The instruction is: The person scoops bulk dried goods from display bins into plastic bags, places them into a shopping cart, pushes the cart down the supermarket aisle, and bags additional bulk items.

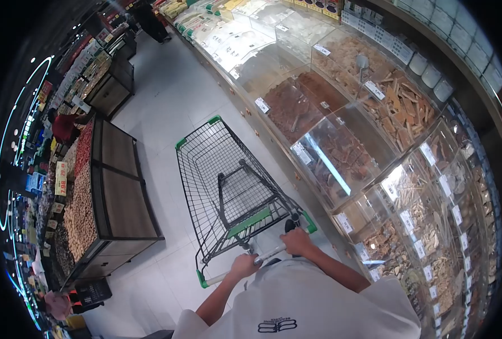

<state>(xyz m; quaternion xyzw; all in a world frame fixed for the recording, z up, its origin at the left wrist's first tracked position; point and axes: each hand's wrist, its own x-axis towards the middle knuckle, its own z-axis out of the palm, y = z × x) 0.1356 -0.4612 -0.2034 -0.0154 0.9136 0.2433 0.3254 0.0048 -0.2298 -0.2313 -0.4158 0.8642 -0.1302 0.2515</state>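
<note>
A wire shopping cart [208, 169] with green corner pieces stands in front of me, and no goods show in its basket. My left hand [244, 265] is closed around the cart's handle bar near its middle. Farther right along the same bar, my right hand [297, 242] is wrapped round it, beside the green end piece [308, 222]. A green panel [249, 222] lies across the near end of the basket. Both forearms reach forward from a white shirt [319, 299].
Clear-lidded bulk bins [341, 152] of dried goods line the right side, with price tags and a scoop [362, 61]. At left, a wooden display stand [118, 181] holds nuts. A person in red [64, 127] is beyond it; another in dark clothes [149, 22] is up the aisle [166, 85].
</note>
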